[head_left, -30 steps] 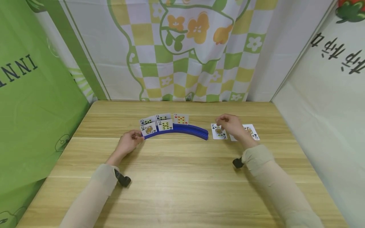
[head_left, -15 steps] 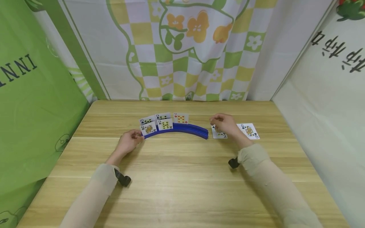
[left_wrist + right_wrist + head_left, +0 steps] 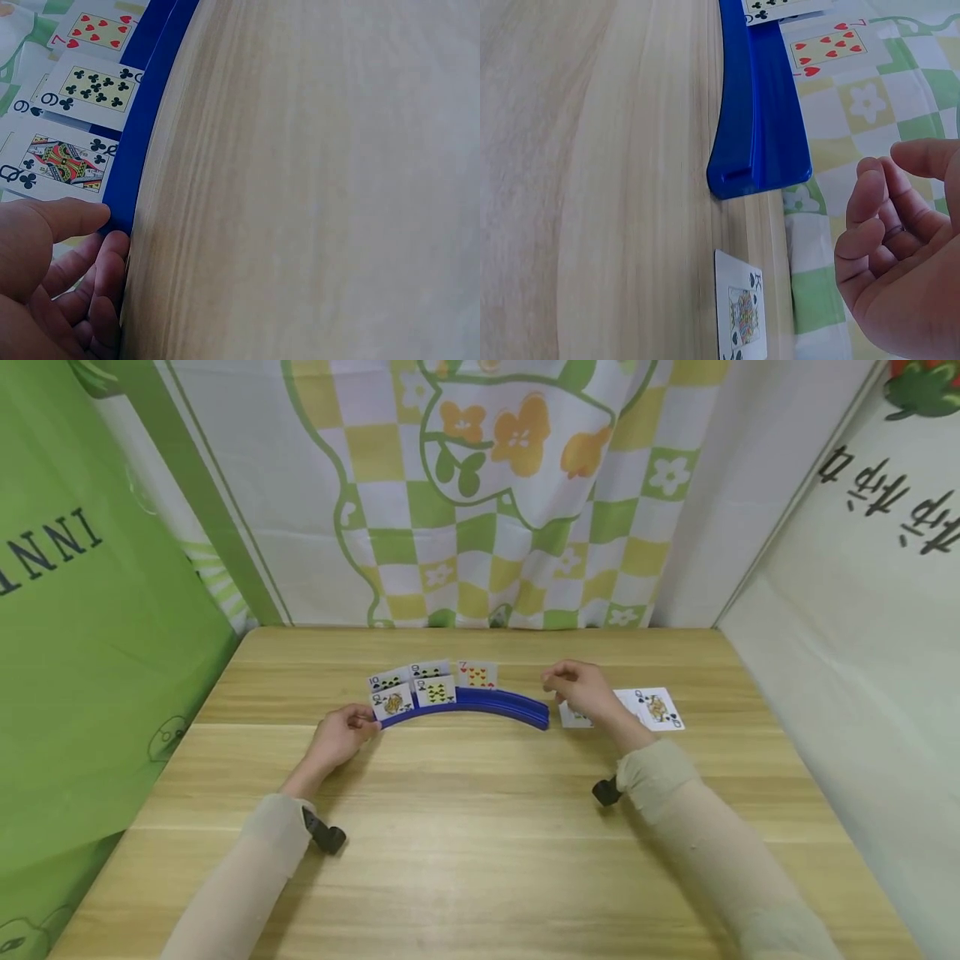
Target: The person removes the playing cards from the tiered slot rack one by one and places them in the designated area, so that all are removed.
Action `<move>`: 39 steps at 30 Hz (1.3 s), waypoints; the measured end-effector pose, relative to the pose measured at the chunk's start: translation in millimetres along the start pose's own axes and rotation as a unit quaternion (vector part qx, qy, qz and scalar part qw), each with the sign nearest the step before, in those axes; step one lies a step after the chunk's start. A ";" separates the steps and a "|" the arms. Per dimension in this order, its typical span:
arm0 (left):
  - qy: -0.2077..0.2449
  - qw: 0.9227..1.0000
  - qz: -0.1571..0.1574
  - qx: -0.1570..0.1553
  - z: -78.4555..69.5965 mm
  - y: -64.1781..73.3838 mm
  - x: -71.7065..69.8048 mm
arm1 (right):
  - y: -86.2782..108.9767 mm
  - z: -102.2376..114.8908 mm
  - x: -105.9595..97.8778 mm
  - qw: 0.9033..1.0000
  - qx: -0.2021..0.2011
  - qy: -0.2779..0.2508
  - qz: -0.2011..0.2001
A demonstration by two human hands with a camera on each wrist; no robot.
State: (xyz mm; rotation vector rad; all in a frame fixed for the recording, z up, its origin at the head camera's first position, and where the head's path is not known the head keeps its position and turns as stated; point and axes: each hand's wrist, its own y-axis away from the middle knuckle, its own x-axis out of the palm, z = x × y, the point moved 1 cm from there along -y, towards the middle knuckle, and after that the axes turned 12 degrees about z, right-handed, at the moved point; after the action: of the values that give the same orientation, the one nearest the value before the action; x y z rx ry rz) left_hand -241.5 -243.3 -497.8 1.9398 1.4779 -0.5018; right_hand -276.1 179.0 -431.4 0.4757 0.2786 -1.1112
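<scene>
Now — left hand (image 3: 341, 735) on blue rack (image 3: 495, 700), right hand (image 3: 587, 688) near king (image 3: 743, 315).

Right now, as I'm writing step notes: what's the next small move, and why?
Perhaps reach the right hand toward the seven of hearts: that hand looks empty, that card stands rightmost in the blue holder, and the left hand grips its end.

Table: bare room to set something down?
Free: table between sleeves, in front of blue holder; a strip behind it, between seven of hearts and right hand. Crowded: holder's left end, racked cards and left hand; right of holder, flat cards.
</scene>
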 end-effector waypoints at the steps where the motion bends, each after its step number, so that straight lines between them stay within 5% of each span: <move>1: 0.000 1.000 -0.001 -0.001 0.1 0.5 0.3 | -0.7 0.2 1.1 1.000 -0.001 -0.004 0.001; 39: -0.014 1.000 -0.018 0.015 -2.9 1.0 1.4 | -17.9 25.8 29.4 0.999 -0.028 -0.026 0.002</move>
State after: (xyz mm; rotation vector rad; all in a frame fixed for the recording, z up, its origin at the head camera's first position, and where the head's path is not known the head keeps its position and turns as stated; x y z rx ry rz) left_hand -240.3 -240.5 -496.3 1.9250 1.4976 -0.5677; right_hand -280.4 136.5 -426.1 0.3981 0.2625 -1.1075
